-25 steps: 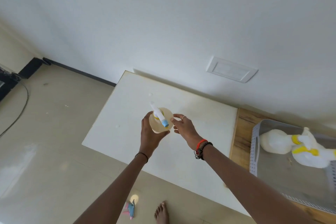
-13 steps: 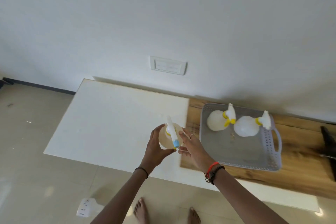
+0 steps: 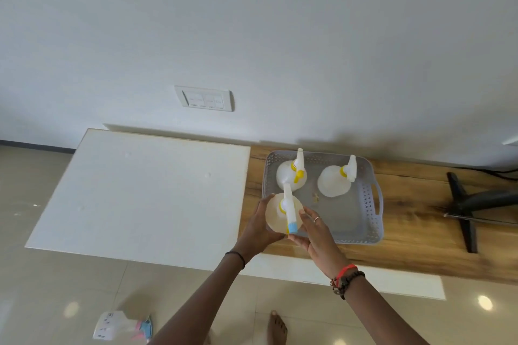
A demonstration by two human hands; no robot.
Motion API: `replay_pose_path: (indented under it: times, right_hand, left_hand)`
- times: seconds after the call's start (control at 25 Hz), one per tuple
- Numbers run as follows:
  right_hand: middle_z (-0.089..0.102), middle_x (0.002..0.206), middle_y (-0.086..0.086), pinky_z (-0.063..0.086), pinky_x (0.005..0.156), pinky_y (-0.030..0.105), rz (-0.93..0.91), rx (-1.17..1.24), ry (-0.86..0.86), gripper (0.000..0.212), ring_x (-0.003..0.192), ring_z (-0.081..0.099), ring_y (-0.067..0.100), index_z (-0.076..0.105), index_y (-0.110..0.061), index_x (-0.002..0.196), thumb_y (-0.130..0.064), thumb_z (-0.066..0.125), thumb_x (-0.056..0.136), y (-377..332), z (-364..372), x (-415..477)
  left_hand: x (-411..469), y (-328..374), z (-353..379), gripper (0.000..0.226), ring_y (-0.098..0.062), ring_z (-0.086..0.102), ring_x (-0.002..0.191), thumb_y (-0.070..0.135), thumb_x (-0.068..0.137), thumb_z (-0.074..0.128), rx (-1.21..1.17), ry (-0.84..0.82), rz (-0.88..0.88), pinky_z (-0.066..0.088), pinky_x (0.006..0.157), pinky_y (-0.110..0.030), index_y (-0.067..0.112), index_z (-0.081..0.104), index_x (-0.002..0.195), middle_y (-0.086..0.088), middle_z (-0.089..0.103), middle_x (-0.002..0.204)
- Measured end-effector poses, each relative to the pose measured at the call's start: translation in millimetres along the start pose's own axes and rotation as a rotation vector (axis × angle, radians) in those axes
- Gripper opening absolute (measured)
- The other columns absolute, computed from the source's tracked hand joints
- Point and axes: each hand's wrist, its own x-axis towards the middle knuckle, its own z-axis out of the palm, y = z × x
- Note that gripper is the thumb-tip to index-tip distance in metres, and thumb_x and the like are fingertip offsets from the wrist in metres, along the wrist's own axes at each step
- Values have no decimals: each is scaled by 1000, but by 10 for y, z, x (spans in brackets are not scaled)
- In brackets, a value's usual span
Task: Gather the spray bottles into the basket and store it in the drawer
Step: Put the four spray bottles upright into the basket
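A grey perforated basket sits on the wooden top. Two round translucent spray bottles with yellow collars stand inside it, one at the back left and one at the back right. A third spray bottle, with a blue nozzle tip, is held over the basket's front left corner. My left hand grips its left side and my right hand holds its right side.
A white table top lies left of the wooden top. Another spray bottle with a pink and blue head lies on the tiled floor. A black stand rests on the wood at the right. A wall socket is above.
Both hands carried the blue-tipped bottle rightward from over the white table to the basket's front left corner. The view swung right, bringing the whole basket into sight.
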Motion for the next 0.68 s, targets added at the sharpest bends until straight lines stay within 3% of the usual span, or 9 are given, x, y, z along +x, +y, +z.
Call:
replay_pose_path:
  times: [0.12, 0.28, 0.36, 0.48, 0.68]
  right_hand:
    - [46, 137, 13, 62, 71, 31, 29, 33, 27, 23, 126, 51, 29, 52, -25, 120, -27, 49, 98, 5, -160, 135]
    - [48, 133, 11, 62, 65, 31, 56, 76, 52, 13, 125, 50, 28, 55, -29, 108, -25, 48, 98, 51, -279, 306]
    - [48, 134, 12, 62, 65, 34, 72, 86, 59, 18, 125, 52, 31, 54, -24, 116, -24, 47, 99, 83, -316, 380]
    - [49, 137, 18, 60, 78, 41, 94, 66, 57, 33, 121, 56, 36, 47, -15, 132, -22, 44, 100, 128, -337, 465]
    - [48, 138, 19, 60, 71, 33, 139, -8, 33, 36, 117, 58, 42, 44, -12, 137, -18, 39, 101, 134, -365, 544]
  left_hand:
    - [148, 38, 144, 98, -20, 45, 129, 13, 63, 87, 43, -29, 2, 41, 102, -23, 11, 31, 144, -5, 41, 143]
    - [311, -3, 274, 99, -22, 41, 132, 15, 64, 87, 99, -82, -24, 40, 110, -35, 12, 31, 145, -7, 41, 144]
    - [375, -53, 322, 99, -24, 41, 132, 14, 64, 86, 122, -100, -38, 39, 111, -40, 11, 30, 145, -9, 41, 144]
    - [443, -122, 361, 99, -26, 42, 131, 13, 63, 87, 152, -122, -51, 40, 111, -42, 9, 31, 144, -12, 42, 143]
    - [501, -220, 419, 100, -26, 41, 131, 12, 62, 88, 184, -148, -72, 41, 110, -41, 8, 29, 144, -13, 41, 143]
